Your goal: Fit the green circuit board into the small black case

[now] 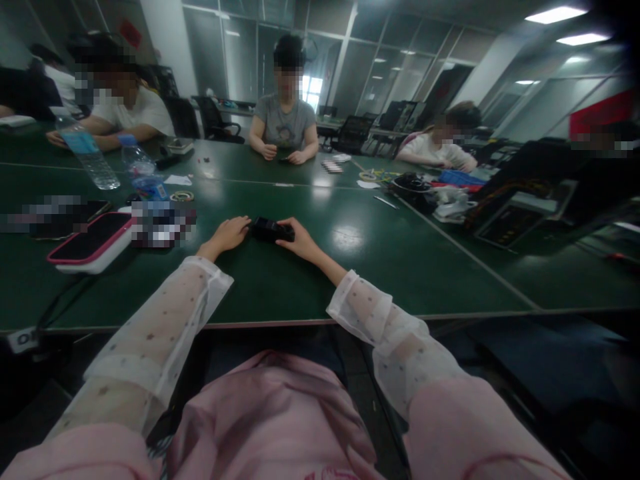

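A small black box-shaped device (270, 229) lies on the green table in front of me; its exact kind is too dark to make out. My right hand (300, 239) is closed around the device's right end, thumb on the near side and fingers on the far side. At the other end, my left hand (229, 235) rests palm down with fingers stretched toward the device. Its fingertips come right up to the left edge; whether they touch is unclear. Sheer white sleeves cover both forearms.
Left of me are a pink-rimmed white case (95, 243), a tape roll (182, 197), a large water bottle (89, 150) and a smaller bottle (143, 167). A pen (386, 202) and a black cabinet-like box (515, 217) are to the right. Several people sit around the table (400, 267).
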Demonstrator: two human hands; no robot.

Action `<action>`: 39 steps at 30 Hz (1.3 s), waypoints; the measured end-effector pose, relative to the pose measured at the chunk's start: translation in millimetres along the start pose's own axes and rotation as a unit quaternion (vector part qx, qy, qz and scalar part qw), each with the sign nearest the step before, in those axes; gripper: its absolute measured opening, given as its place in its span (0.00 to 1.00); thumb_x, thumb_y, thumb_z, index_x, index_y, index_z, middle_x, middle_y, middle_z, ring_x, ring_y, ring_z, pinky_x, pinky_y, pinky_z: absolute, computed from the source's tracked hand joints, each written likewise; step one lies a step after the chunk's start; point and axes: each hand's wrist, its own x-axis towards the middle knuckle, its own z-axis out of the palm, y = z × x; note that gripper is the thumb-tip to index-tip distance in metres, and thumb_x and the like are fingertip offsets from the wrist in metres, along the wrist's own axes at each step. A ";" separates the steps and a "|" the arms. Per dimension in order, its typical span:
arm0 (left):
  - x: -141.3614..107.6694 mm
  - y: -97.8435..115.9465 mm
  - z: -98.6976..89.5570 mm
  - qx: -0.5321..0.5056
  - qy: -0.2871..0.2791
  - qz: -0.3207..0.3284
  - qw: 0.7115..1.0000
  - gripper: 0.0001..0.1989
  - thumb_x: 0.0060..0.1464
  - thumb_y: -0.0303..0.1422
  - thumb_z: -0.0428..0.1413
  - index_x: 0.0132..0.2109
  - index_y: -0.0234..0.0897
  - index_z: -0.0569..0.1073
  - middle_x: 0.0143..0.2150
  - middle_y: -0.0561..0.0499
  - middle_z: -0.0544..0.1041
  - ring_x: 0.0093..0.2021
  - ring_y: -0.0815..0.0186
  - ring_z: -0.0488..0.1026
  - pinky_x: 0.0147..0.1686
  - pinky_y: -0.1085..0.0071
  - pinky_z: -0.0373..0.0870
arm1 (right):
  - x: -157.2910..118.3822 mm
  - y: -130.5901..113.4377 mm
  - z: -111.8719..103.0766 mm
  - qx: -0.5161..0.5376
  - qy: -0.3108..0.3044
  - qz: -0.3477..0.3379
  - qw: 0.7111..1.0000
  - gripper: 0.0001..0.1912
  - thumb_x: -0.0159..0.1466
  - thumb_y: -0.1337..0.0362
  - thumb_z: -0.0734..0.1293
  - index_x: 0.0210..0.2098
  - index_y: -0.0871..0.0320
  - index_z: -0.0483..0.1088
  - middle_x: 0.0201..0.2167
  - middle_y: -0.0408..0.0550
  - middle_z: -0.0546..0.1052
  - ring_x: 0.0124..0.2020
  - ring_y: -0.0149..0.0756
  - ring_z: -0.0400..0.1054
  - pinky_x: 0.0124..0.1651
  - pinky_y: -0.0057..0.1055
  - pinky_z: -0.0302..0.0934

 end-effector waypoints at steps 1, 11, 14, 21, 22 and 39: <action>-0.2 0.5 -0.5 0.001 -0.001 0.000 1.000 0.23 0.67 0.35 0.42 0.66 0.40 0.62 0.69 0.46 0.62 0.68 0.59 0.58 0.66 0.56 0.55 | 0.2 1.3 0.3 -0.005 0.006 0.002 1.000 0.25 0.56 0.64 0.72 0.52 0.55 0.66 0.51 0.52 0.72 0.53 0.45 0.67 0.57 0.47 0.62; 0.2 1.2 -0.8 0.010 0.001 0.005 1.000 0.22 0.67 0.35 0.43 0.65 0.39 0.63 0.68 0.45 0.62 0.68 0.59 0.59 0.65 0.55 0.56 | 1.9 8.6 1.6 0.051 0.003 0.060 0.997 0.30 0.54 0.62 0.74 0.55 0.55 0.65 0.52 0.52 0.73 0.55 0.46 0.69 0.59 0.47 0.62; -0.8 1.9 -1.8 0.005 -0.001 0.000 1.000 0.22 0.67 0.35 0.42 0.66 0.40 0.62 0.69 0.46 0.62 0.68 0.58 0.59 0.66 0.55 0.56 | 2.1 10.7 0.5 0.072 0.004 0.071 0.995 0.31 0.52 0.61 0.75 0.54 0.54 0.66 0.52 0.51 0.74 0.53 0.45 0.70 0.59 0.47 0.63; -3.1 5.5 -6.2 0.004 -0.006 0.000 1.000 0.22 0.68 0.36 0.41 0.66 0.41 0.62 0.69 0.46 0.61 0.68 0.58 0.59 0.65 0.53 0.56 | 2.3 8.8 -1.5 0.101 -0.001 0.085 0.991 0.31 0.51 0.60 0.76 0.53 0.54 0.68 0.51 0.51 0.74 0.53 0.45 0.70 0.59 0.48 0.63; -3.0 5.4 -5.9 0.003 -0.004 0.000 1.000 0.22 0.68 0.36 0.41 0.66 0.41 0.62 0.69 0.46 0.61 0.68 0.58 0.59 0.65 0.53 0.55 | 2.3 8.2 -1.7 0.101 -0.001 0.086 0.991 0.31 0.51 0.61 0.76 0.53 0.55 0.67 0.51 0.51 0.74 0.53 0.44 0.70 0.59 0.47 0.63; -1.6 3.3 -3.3 0.000 -0.004 -0.001 1.000 0.22 0.67 0.35 0.42 0.65 0.40 0.63 0.69 0.45 0.61 0.68 0.58 0.59 0.66 0.54 0.55 | 2.9 12.8 -0.8 0.133 0.002 0.099 0.986 0.32 0.51 0.63 0.76 0.53 0.55 0.67 0.51 0.50 0.74 0.52 0.42 0.70 0.61 0.48 0.61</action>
